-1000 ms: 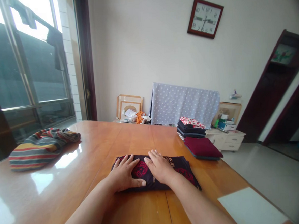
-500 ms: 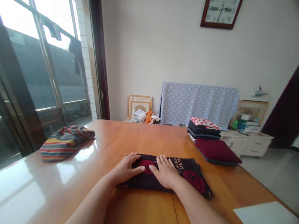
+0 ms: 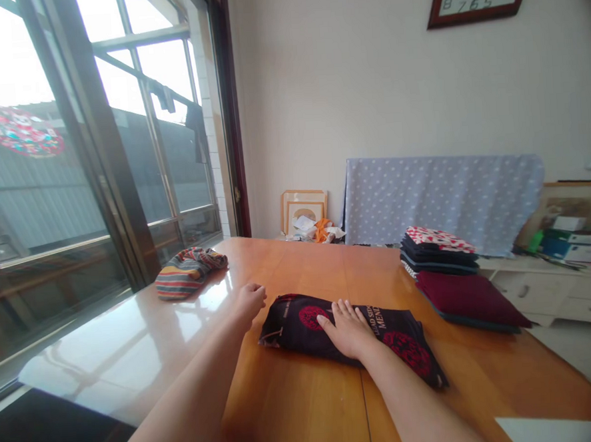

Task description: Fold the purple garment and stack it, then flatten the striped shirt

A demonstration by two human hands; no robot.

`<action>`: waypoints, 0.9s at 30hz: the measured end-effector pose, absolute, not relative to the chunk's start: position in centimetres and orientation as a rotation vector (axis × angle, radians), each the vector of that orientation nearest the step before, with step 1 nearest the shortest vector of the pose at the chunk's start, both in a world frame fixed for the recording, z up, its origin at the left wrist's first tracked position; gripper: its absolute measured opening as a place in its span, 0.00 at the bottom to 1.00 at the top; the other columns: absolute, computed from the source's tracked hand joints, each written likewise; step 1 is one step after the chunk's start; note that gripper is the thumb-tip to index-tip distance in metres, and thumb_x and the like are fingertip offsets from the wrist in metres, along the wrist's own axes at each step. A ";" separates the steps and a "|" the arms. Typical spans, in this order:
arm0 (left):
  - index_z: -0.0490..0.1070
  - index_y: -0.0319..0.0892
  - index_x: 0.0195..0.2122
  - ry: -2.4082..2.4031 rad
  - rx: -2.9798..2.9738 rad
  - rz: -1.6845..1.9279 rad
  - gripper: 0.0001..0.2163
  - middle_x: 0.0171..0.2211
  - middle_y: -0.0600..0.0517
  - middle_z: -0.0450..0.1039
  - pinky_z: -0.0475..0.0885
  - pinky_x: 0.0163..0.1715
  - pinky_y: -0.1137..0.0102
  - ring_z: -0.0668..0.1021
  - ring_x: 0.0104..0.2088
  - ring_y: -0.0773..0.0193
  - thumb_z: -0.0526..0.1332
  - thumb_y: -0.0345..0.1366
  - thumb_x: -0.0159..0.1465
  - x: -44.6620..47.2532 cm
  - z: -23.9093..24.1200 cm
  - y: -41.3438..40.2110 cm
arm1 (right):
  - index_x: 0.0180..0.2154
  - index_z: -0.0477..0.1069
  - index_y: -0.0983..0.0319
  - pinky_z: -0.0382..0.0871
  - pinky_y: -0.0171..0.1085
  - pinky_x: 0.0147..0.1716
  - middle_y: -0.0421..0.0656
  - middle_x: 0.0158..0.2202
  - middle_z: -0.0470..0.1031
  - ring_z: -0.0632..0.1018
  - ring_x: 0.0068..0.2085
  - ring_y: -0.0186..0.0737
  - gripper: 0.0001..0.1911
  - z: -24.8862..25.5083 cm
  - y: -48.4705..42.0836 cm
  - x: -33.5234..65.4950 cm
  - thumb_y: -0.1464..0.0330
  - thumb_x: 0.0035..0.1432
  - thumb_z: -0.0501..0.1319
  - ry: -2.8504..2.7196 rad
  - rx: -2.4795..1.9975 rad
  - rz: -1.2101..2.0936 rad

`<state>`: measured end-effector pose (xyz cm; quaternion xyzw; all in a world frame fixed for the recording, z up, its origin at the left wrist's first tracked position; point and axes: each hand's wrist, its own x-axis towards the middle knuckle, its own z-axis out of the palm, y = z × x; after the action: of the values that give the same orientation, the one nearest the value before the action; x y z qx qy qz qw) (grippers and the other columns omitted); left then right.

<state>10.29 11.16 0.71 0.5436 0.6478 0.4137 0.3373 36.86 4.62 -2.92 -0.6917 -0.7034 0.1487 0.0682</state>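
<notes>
A black folded garment [image 3: 297, 337] with red round prints and pale lettering lies on the wooden table in front of me. My right hand [image 3: 351, 331] rests flat on its middle, fingers stretched out. Just past the garment's left end is my left hand [image 3: 253, 302], lifted off the cloth with its fingers curled in. Nothing shows in the left hand, though its palm side is partly hidden. Farther left on the table, a crumpled striped garment [image 3: 191, 274] lies in a loose heap.
On the table's right side a stack of folded clothes [image 3: 440, 252] stands behind a maroon folded garment [image 3: 468, 297]. A white sheet [image 3: 553, 430] is at the near right edge. Beyond the wooden table [image 3: 296, 394] hangs a dotted grey-blue cloth [image 3: 439, 199]; glass doors are at left.
My left hand has come off the black garment and moved to its left, its fingers now curled. My right hand stays flat on the cloth. The view has turned left.
</notes>
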 end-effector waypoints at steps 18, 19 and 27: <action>0.69 0.43 0.31 1.483 1.385 0.673 0.07 0.25 0.53 0.75 0.60 0.17 0.78 0.76 0.24 0.67 0.63 0.33 0.50 9.0 -0.4 3.4 | 0.71 0.44 0.69 0.34 0.50 0.69 0.52 0.73 0.43 0.44 0.73 0.50 0.50 -4.1 5.1 37.2 0.40 0.63 0.34 -2.112 -2.048 0.396; 0.67 0.44 0.32 1.456 1.372 0.718 0.07 0.28 0.52 0.76 0.64 0.20 0.78 0.78 0.27 0.66 0.62 0.33 0.52 9.2 -0.2 3.4 | 0.71 0.44 0.68 0.34 0.50 0.69 0.52 0.73 0.43 0.44 0.73 0.50 0.49 -4.1 5.1 37.2 0.40 0.63 0.34 -2.113 -2.048 0.394; 0.63 0.44 0.31 1.538 1.371 0.821 0.07 0.26 0.51 0.78 0.71 0.26 0.74 0.80 0.28 0.64 0.60 0.28 0.53 8.6 -1.4 4.2 | 0.72 0.44 0.67 0.34 0.49 0.69 0.51 0.73 0.42 0.43 0.73 0.50 0.49 -4.1 5.2 37.2 0.40 0.63 0.34 -2.114 -2.068 0.394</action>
<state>8.65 4.22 -1.37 0.5535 0.6208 0.3315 0.4454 37.18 5.16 -4.05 -0.6910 -0.7064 0.1315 0.0789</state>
